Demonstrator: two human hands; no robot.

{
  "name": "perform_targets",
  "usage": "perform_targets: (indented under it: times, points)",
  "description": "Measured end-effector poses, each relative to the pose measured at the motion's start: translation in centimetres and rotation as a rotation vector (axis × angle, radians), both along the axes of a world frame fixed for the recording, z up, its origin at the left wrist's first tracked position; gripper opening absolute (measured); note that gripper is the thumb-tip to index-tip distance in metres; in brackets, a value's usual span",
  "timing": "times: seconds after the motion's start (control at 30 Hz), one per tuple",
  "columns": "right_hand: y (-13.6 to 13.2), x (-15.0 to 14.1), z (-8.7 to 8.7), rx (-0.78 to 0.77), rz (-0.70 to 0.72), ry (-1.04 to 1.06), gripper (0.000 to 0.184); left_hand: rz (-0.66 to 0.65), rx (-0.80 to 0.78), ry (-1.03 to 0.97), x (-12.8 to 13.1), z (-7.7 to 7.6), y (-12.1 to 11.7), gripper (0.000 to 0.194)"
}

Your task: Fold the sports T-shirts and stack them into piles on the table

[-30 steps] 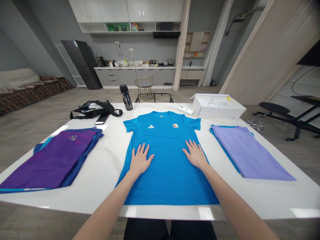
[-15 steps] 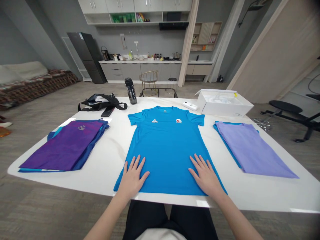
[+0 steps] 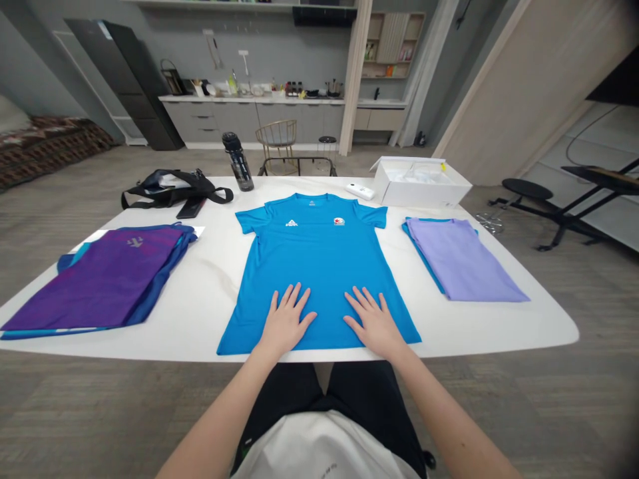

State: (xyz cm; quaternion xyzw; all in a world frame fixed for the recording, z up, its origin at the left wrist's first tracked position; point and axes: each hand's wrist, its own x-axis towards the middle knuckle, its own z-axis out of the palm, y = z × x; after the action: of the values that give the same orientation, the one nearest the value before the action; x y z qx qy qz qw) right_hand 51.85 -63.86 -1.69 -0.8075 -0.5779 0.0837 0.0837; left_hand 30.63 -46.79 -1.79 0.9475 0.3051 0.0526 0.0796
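A blue T-shirt (image 3: 314,259) lies spread flat on the white table (image 3: 214,293), its collar at the far side and its hem close to the near edge. Both of my hands rest palm down on its lower part. My left hand (image 3: 285,319) has its fingers spread, left of the shirt's middle. Fingers apart as well, my right hand (image 3: 374,322) lies on the right half near the hem. Two small white-and-red prints show on the chest. Neither hand grips any cloth.
Folded purple and blue shirts (image 3: 104,279) lie at the left, a folded lilac shirt (image 3: 464,259) over blue cloth at the right. Along the back are a black bag (image 3: 170,189), a phone (image 3: 190,207), a bottle (image 3: 238,163), a small white device (image 3: 360,191) and an open white box (image 3: 419,189).
Both hands have moved inward over the shirt, closer to each other, still flat with fingers spread. The head view has tilted down and shifted. The shirt stays spread out.
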Motion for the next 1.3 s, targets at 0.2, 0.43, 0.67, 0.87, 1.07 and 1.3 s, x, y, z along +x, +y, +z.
perform_targets:
  times: [0.2, 0.43, 0.67, 0.87, 1.07, 1.3]
  points:
    - [-1.7, -0.9, 0.6, 0.009, -0.01, -0.033, 0.065, 0.021, -0.001, 0.01, -0.8, -0.7, -1.7, 0.07]
    - [-0.5, 0.1, 2.1, 0.046, -0.02, -0.009, 0.06, -0.024, -0.044, 0.037, -1.2, 1.2, 0.1, 0.064]
    - [10.3, 6.8, 1.8, 0.2, 0.043, 0.093, 0.058, 0.044, 0.053, 0.01, 5.6, 2.0, 12.7, 0.061]
    - [23.8, 15.0, 1.1, 0.223, -0.129, 0.095, 0.058, 0.101, 0.045, -0.011, 13.9, 1.1, 25.2, 0.053]
    - [32.2, 21.6, 0.3, 0.154, -0.183, 0.106, 0.064, 0.123, 0.011, 0.009, 19.3, -0.5, 33.4, 0.057]
    - [38.4, 23.7, -2.0, 0.023, -0.15, 0.135, 0.073, 0.186, -0.053, 0.061, 22.8, -2.8, 37.6, 0.068]
